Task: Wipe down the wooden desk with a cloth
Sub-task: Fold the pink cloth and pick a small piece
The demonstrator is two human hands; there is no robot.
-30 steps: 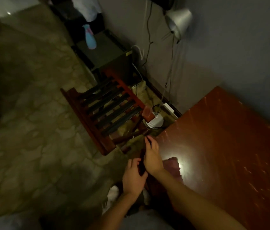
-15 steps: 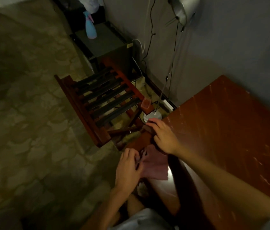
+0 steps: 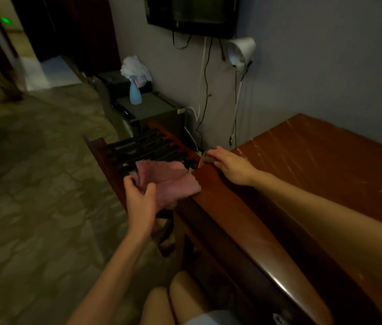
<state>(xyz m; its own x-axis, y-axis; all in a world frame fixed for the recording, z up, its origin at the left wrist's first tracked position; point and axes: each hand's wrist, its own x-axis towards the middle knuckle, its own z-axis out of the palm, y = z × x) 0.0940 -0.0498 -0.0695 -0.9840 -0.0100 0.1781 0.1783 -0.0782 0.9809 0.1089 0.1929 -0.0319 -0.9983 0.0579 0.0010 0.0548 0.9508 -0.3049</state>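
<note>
Left hand: my left hand (image 3: 141, 199), at centre frame, pinches the near edge of the cloth between thumb and fingers.
Cloth: the pink cloth (image 3: 169, 181) is held spread out, just off the desk's left end. Its right corner touches the desk edge.
Right hand: my right hand (image 3: 231, 166) lies flat on the desk's far left corner, fingers straight, gripping nothing.
Desk: the red-brown wooden desk (image 3: 314, 174) fills the right half of the frame. Its front edge runs from centre to lower right, and its back is against the wall.
Writing: a pale sticker on the dark cabinet (image 3: 149, 109), upper centre, is too small to read.
Edges: a slatted rack (image 3: 143, 148) stands just left of the desk corner, behind the cloth.
Open room: floor (image 3: 33, 184) covers the left half of the frame.
</note>
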